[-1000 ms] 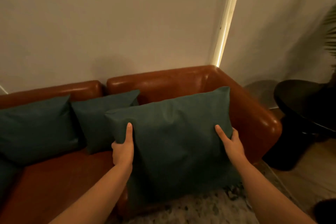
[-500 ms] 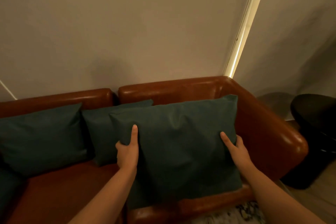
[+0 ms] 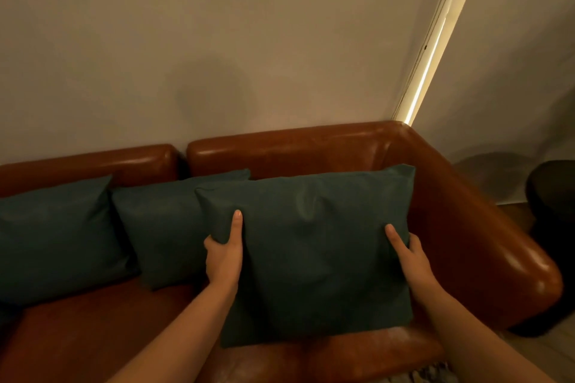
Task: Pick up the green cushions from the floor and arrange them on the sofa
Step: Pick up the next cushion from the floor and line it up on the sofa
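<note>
**Hidden or cut off.** We see only the thumb and back of the left hand [image 3: 224, 258]. Its fingers pass behind the left edge of the right cushion [image 3: 311, 264]. The right hand [image 3: 410, 258] shows likewise: the thumb lies on the front face, and the fingers wrap round the right edge, mostly out of sight. Both hands hold this cushion, one at each side edge, at about mid height. We cannot tell whether its back touches the backrest.

The left cushion [image 3: 53, 236] is cut by the frame edge. The middle cushion [image 3: 165, 227] is partly covered, because the right cushion overlaps its right side. A dark round object [image 3: 552, 227] beyond the armrest is cut off and too dim to identify. A strip of patterned rug [image 3: 435, 371] shows at the bottom edge.

**Contents.** The brown leather sofa [image 3: 473, 242] carries three green cushions in a row along the backrest. The right cushion stands upright at the armrest end, with its lower edge on the seat near the front. The middle and left cushions lean on the backrest, their corners meeting. Behind the sofa is a plain wall [image 3: 217, 40], with a lit strip [image 3: 431, 56] at the corner.
</note>
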Demonstrator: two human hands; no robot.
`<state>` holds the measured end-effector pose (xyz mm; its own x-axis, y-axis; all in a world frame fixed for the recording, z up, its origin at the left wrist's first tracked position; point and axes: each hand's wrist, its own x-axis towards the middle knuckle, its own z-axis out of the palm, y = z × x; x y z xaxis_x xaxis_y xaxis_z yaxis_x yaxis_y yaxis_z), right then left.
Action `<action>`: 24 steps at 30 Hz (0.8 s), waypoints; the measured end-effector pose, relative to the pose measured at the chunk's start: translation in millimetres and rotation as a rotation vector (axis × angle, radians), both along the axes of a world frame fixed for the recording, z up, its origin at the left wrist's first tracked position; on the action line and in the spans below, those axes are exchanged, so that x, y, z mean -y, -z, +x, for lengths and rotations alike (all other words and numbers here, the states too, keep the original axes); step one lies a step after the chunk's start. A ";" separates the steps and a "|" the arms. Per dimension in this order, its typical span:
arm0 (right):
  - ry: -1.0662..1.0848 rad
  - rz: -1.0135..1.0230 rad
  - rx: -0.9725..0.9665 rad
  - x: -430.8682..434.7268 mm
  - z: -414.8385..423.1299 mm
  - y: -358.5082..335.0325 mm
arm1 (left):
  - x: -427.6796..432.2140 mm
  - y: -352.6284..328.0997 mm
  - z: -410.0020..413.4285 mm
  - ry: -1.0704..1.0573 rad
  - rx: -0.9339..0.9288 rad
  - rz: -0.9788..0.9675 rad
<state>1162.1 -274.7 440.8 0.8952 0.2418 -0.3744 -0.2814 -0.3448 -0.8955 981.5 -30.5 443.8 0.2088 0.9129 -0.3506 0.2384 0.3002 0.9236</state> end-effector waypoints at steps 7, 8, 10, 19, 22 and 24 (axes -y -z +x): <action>-0.055 0.030 -0.100 -2.0 112.4 18.2 | -0.7 11.1 96.7 0.015 -0.033 -0.036; -0.067 0.037 -0.110 -3.4 126.7 21.5 | -1.3 12.4 109.0 0.015 -0.032 -0.042; -0.100 0.030 -0.124 -8.2 154.3 28.1 | -5.2 16.9 131.5 0.004 -0.023 -0.059; -0.265 0.019 -0.179 -51.1 239.4 46.6 | -25.2 31.1 189.6 -0.052 -0.083 -0.066; -0.280 0.014 -0.195 -59.5 258.3 53.6 | -29.4 37.6 197.9 -0.025 -0.082 -0.103; -0.289 0.014 -0.202 -62.7 270.3 59.8 | -31.4 39.4 204.1 0.011 -0.043 -0.112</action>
<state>1432.5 -212.0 380.9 0.6970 0.4806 -0.5322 -0.3461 -0.4245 -0.8367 1185.6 0.9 404.4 0.2016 0.8654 -0.4586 0.2806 0.3976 0.8736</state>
